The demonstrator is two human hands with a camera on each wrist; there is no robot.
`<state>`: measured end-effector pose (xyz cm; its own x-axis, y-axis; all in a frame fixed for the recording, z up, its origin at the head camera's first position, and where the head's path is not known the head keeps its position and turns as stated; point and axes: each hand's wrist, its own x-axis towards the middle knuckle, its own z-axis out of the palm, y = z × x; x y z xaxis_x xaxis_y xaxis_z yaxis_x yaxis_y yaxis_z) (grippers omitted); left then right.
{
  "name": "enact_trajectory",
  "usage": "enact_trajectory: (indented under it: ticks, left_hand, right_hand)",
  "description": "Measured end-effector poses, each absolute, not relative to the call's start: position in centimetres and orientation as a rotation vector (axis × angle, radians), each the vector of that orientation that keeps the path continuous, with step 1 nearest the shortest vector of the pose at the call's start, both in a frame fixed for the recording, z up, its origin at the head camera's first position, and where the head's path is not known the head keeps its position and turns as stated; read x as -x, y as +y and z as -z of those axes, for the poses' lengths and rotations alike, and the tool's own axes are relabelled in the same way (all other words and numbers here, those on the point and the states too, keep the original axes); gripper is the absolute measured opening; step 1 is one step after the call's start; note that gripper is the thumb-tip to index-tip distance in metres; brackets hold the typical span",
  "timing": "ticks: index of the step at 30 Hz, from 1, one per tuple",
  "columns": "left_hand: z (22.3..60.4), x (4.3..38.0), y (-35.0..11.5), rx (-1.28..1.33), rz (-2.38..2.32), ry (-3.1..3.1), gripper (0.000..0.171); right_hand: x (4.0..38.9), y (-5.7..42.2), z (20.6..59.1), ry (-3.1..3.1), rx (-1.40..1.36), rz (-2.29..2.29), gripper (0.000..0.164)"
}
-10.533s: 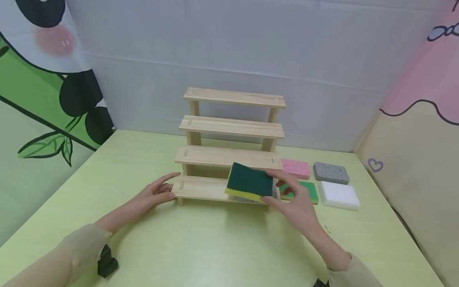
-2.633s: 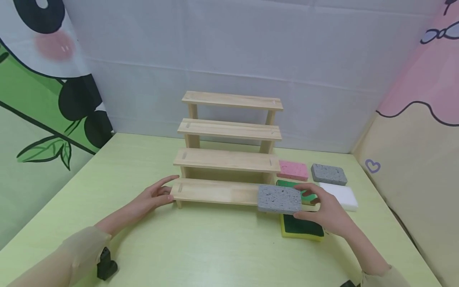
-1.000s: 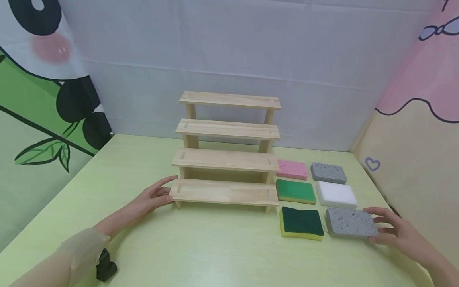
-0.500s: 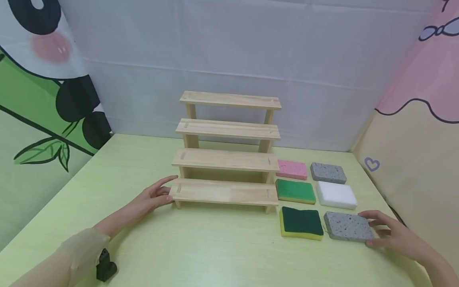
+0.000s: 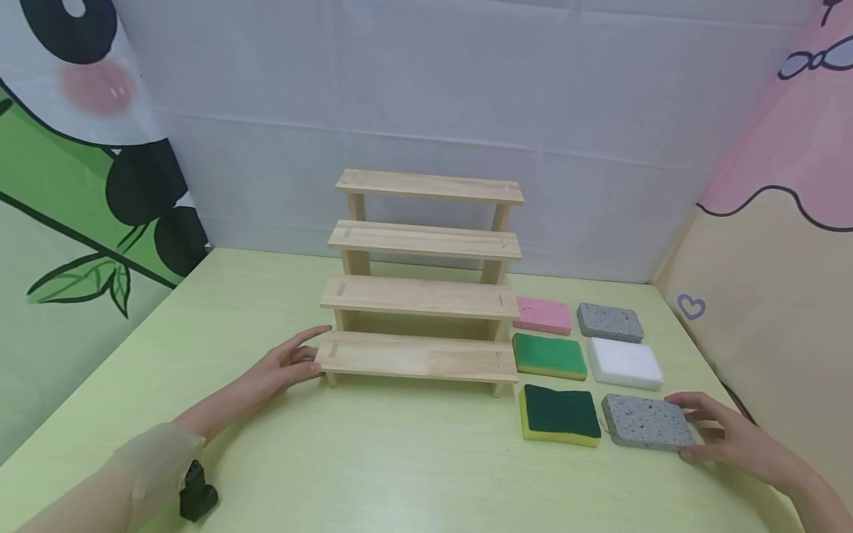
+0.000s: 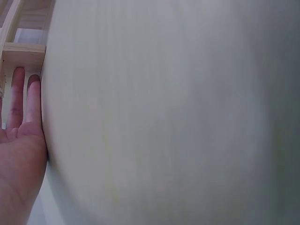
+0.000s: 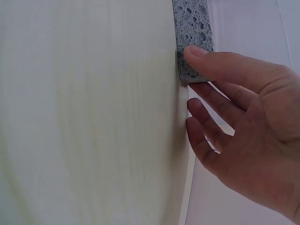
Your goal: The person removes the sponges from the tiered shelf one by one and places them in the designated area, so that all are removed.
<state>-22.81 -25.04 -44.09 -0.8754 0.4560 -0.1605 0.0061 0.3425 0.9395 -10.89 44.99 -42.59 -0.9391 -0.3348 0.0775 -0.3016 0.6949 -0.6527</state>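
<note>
A four-tier wooden display shelf [image 5: 420, 296] stands on the table. My left hand [image 5: 286, 363] holds the left end of its lowest tier, with the thumb at the front corner and the index finger at the back corner. Two straight fingers reach toward a wooden part of the shelf in the left wrist view. My right hand [image 5: 740, 440] pinches the right end of a grey speckled sponge [image 5: 646, 422] lying flat on the table. In the right wrist view its thumb lies on the sponge's near side, with fingers partly hidden behind.
Left of the held sponge lies a dark green and yellow sponge [image 5: 561, 414]. Behind are a green sponge [image 5: 549, 356], a white sponge [image 5: 625, 363], a pink sponge [image 5: 543, 315] and another grey sponge [image 5: 609, 322]. A pale cloth wall [image 5: 426, 89] rises behind the shelf.
My right hand has carried the grey sponge from the lowest tier to the table's right side and lowered it. Earlier, the dark green and yellow sponge left that tier too. My left hand stayed put.
</note>
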Motion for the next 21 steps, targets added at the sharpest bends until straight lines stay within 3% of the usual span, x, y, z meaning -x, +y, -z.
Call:
enact_trajectory:
  ticks: [12,21]
  left_hand:
    - [43.2,22.7,-25.5,-0.458,-1.430,2.303,0.066]
    - [37.3,22.8,-28.6,-0.697,-0.882,2.937,0.072]
  right_hand:
    - [11.3,45.3,41.8,2.919,0.521,0.878,0.083]
    - [12.4,42.2,37.4,3.311,0.468,0.468,0.072]
